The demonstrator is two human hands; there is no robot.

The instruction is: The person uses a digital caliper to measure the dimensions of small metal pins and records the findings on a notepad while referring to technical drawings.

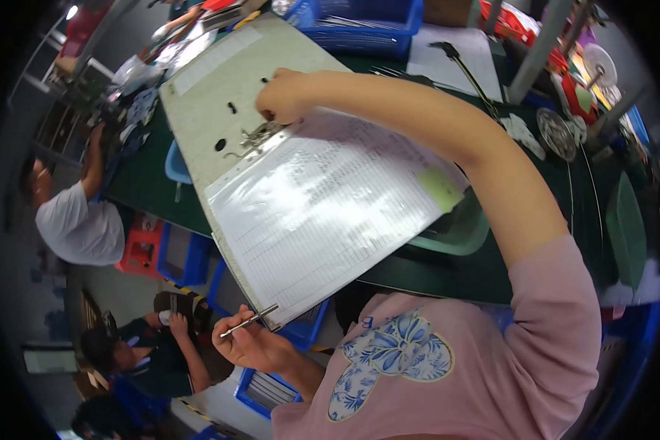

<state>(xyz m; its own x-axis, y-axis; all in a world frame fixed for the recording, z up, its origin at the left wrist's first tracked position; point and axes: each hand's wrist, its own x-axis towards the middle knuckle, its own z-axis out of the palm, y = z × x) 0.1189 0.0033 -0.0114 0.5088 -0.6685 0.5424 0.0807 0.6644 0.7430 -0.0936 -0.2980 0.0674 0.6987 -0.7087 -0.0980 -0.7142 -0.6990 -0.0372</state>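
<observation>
A large lever-arch file lies open at a slant on the green table, with its metal ring mechanism near the spine. Printed sheets under a shiny clear sleeve cover its near side, and a yellow-green sticky note sits at their right edge. My right hand reaches across the file, its fingers curled down by the mechanism; what they grip is hidden. Below the file's near left corner, my left hand pinches a slim metal pen between thumb and fingers.
A blue bin stands beyond the file. A green tray lies partly under it. At right are a black-headed rod tool, white gloves and a metal bowl. Other people and blue crates are at left.
</observation>
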